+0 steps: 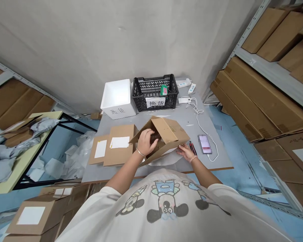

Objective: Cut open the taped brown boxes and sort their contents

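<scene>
A cardboard box (173, 131) with raised flaps lies tilted near the table's front edge. My left hand (145, 143) is at its open end, fingers bent at the opening and thumb apart from them. Something brown and shiny (155, 137) shows inside; I cannot make out what it is. With its fingers at the lower right corner, my right hand (186, 152) holds the box. Dark red-and-black pens (193, 148) lie just right of that hand. To the left of the open box are a larger closed carton (120, 151) and a smaller carton (97, 158), both with white labels.
Behind stand a white foam box (118, 109) and a black plastic crate (155, 90) holding a small green box (164, 89). A phone (205, 144) on a white cable (198, 117) lies right, near power strips (183, 84). Shelves with cartons (265, 97) flank the table (219, 158).
</scene>
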Tool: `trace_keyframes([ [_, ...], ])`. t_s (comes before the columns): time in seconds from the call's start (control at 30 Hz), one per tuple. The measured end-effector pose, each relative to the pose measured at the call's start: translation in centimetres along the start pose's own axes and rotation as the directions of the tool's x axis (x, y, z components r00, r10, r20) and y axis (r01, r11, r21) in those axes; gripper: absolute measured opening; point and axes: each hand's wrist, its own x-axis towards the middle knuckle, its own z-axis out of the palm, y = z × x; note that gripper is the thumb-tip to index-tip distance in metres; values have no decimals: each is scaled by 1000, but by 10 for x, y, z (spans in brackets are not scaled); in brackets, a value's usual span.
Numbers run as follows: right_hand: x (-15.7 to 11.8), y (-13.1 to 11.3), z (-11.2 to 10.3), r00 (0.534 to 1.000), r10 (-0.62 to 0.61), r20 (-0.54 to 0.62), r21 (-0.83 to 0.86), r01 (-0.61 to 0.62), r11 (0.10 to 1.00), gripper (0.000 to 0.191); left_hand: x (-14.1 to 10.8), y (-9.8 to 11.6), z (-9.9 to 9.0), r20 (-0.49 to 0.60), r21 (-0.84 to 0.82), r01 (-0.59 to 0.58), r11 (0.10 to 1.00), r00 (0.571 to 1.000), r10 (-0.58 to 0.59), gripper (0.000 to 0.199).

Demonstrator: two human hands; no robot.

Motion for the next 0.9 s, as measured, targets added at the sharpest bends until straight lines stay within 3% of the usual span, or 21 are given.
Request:
trace_keyframes([
  [0.07,-3,1,1,1000,0,-11,5,1,1000,49,15,10,-5,32,85,-150,985,989,147,50],
  [0.13,-4,3,2,1000,1,-26,24,0,1000,48,22,14,-5,191,79,-245,966,955,226,50],
  [0.23,-6,5,1,998,10,-58,43,-8,999,48,17,14,2,440,-2,-202,979,879,182,49],
  [0.3,-7,6,0,997,14,-70,34,-11,999,49,9,12,4,494,-37,-197,980,849,189,52],
  [0.33,-7,7,-1,997,14,-69,31,-12,999,49,6,11,4,464,-29,-211,977,863,200,57],
  [0.4,-7,9,-2,998,13,-64,35,-11,999,49,5,8,-1,303,46,-193,980,938,170,92],
  [0.47,-7,10,-1,998,13,-64,45,-10,999,49,12,0,-8,115,97,-65,993,992,54,131],
  [0.53,-6,12,1,998,13,-69,47,-9,999,48,23,-11,-15,37,32,66,997,997,-67,146],
  [0.63,-3,12,9,998,10,-67,52,-7,999,48,36,-26,-18,142,-170,164,972,980,-140,130],
  [0.77,2,7,21,998,-12,-56,76,16,997,50,37,-22,-14,406,-368,159,916,914,5,74],
  [0.83,4,2,25,998,-26,-59,60,30,998,50,36,-12,-12,402,-409,86,909,911,94,74],
  [0.9,5,-2,26,997,-30,-71,34,32,999,49,38,-3,-10,319,-347,-12,938,939,130,91],
])
